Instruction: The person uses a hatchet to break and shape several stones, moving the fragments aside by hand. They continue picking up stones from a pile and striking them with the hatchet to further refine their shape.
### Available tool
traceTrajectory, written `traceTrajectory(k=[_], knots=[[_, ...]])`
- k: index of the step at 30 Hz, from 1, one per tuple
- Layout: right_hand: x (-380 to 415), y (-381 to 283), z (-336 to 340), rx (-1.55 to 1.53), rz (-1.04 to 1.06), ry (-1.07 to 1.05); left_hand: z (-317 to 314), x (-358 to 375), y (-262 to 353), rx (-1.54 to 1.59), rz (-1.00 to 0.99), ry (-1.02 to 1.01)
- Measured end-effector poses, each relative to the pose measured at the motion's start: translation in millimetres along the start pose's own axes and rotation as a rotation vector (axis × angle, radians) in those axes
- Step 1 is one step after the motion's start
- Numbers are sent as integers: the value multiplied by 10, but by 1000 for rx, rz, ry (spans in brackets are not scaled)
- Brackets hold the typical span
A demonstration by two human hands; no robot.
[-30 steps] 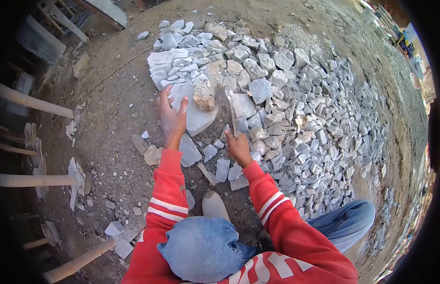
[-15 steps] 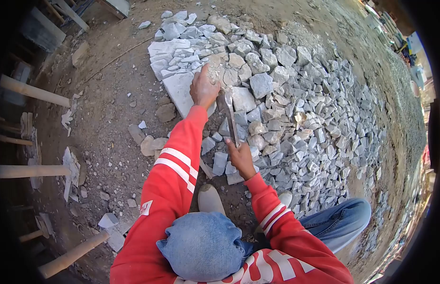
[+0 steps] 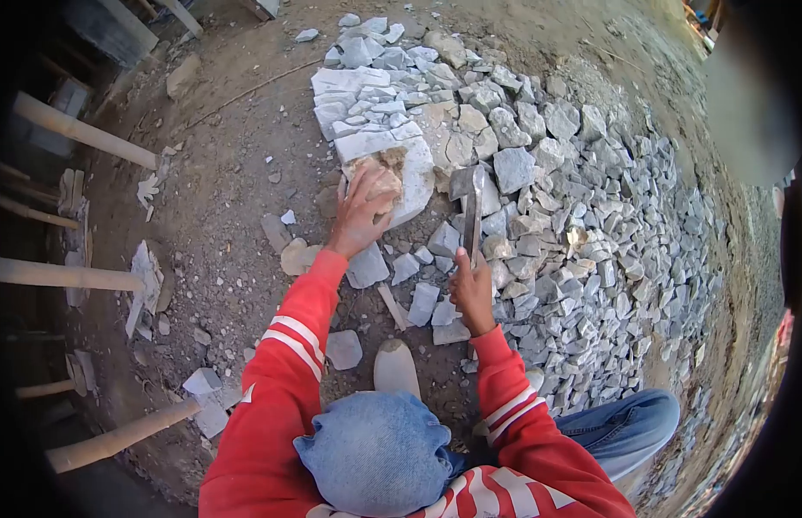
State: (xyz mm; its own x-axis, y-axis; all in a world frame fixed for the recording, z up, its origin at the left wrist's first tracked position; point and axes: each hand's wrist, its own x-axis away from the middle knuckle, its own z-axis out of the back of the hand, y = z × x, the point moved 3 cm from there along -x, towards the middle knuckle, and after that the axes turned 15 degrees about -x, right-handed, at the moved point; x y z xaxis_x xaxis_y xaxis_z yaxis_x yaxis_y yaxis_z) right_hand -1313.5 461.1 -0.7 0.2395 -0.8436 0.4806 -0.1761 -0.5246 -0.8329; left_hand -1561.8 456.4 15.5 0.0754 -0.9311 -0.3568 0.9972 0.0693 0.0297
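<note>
My left hand [image 3: 361,211] is closed around a tan, rough stone [image 3: 385,180], which rests on a large pale stone slab [image 3: 417,185]. Its fingers lie across the stone's near left side and partly hide it. In my right hand [image 3: 472,292] is a hammer [image 3: 473,211], gripped by its handle with the head pointing away from me. The hammer head is over grey stones just right of the slab, apart from the tan stone.
Broken grey stones [image 3: 582,259] spread in a large heap to the right. Pale split pieces [image 3: 353,82] lie beyond the slab. Several wooden poles [image 3: 86,129] stand along the left. My shoe [image 3: 395,367] is close to a loose grey block [image 3: 344,350].
My left hand has come back leftward and toward me, onto the slab with the tan stone. The hammer has shifted a little to the right. The whole view has shifted slightly.
</note>
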Motion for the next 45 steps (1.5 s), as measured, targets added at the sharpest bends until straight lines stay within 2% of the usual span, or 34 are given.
traceTrajectory(k=[2,3,5,6,8,9,11,13,14,16,17,18,19,20,21,23,24,26,27,28,29,31,33,34,35,36,37,38,39,40,41,42,43,45], knots=[[-8,-31,51,29,140,-55,50,-1,1,273,61,29],[30,-179,24,39,107,-71,76,-32,-6,268,72,43],[136,-611,-53,1,158,-104,143,-1,-91,392,362,241],[204,-883,-112,-50,206,-122,138,20,-116,391,374,253],[422,-1561,-254,-157,469,-189,104,201,-286,487,805,405],[531,-1923,-296,-237,634,-203,107,293,-320,488,816,403],[719,-2613,-397,-406,914,-325,70,555,-450,736,1126,453],[910,-3177,-555,-563,1100,-501,-26,728,-541,813,1153,460],[854,-3149,-652,-563,1101,-505,-76,757,-572,891,1165,475],[807,-2829,-927,-759,1295,-706,-102,723,-564,955,1210,473],[518,-2300,-1007,-563,1320,-666,-119,642,-585,1021,1248,484],[124,-1470,-914,-364,1126,-622,-125,566,-600,1031,1242,498],[-227,-568,-528,295,915,-278,-144,481,-603,1012,1227,462],[-414,-120,-426,594,548,-372,-146,376,-594,994,1206,434],[-571,230,-362,718,346,-348,-129,257,-548,1004,1190,452],[-380,27,-521,673,413,-317,-81,101,-499,767,1105,275],[-195,-89,-518,665,444,-306,-123,135,-499,767,1132,269],[-62,-231,-412,574,296,-300,-224,69,-502,751,963,160],[-117,-427,-454,459,212,-288,-403,50,-568,695,963,138],[38,-797,-531,388,247,-282,-353,20,-574,704,959,148],[171,-1187,-561,413,390,-274,-284,57,-529,794,992,181],[550,-1978,-677,96,492,-297,-433,114,-579,1048,1031,330],[861,-2720,-917,-234,802,-435,-423,372,-654,1067,1146,310],[1043,-2975,-1067,-429,892,-153,-540,501,-696,1062,1242,365],[1070,-3208,-1038,-503,979,-288,-613,609,-692,1093,1299,410],[1036,-3230,-1037,-537,1091,-423,-451,613,-622,917,1318,429],[988,-3236,-1044,-572,1190,-578,-596,718,-681,983,1315,439],[904,-2972,-1129,-548,1301,-751,-789,770,-635,1077,1301,431],[660,-2407,-1210,-439,1304,-728,-751,725,-507,1120,1291,409],[153,-1589,-1039,-244,1122,-542,-589,644,-461,1140,1317,418],[-391,-585,-589,209,921,-311,-452,622,-408,1154,1346,419],[-462,-228,-425,843,611,-380,-419,632,-349,1185,1328,402],[-718,291,-188,937,488,-283,-374,590,-375,1169,1286,398],[-514,163,-344,808,463,-284,-134,564,-352,1129,1243,367]])
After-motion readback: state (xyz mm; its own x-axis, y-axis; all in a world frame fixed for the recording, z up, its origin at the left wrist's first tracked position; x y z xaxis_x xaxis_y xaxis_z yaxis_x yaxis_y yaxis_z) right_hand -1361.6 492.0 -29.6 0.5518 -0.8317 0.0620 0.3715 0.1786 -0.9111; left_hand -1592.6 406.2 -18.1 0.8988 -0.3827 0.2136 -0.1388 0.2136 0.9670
